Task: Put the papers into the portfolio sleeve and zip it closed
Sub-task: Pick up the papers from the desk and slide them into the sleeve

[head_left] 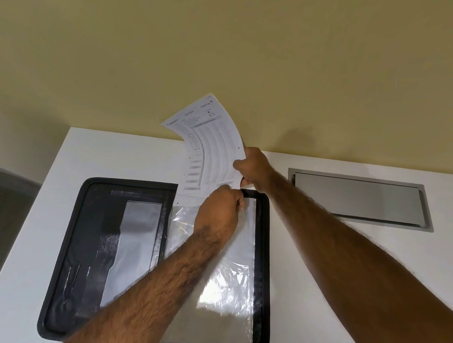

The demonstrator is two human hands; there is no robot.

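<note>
A black zippered portfolio [67, 238] lies open flat on the white table [321, 265], its left half showing dark pockets and a grey panel. Its right half carries a clear plastic sleeve [233, 281], wrinkled and glaring with reflected light. At the sleeve's far edge the left hand [219, 212] is pinched shut on the top of the plastic, its forearm crossing the portfolio's middle and hiding part of the sleeve. Above it stands the printed paper [207, 152], a white sheet with a dense grid of small grey type, curved and leaning left, its lower end at the sleeve's mouth and its upper part against the yellowish wall [233, 46]. The right hand [253, 168] grips the sheet's right edge, fingers closed on it. Well to the right, a grey metal flap [356, 199] sits recessed in the tabletop.
</note>
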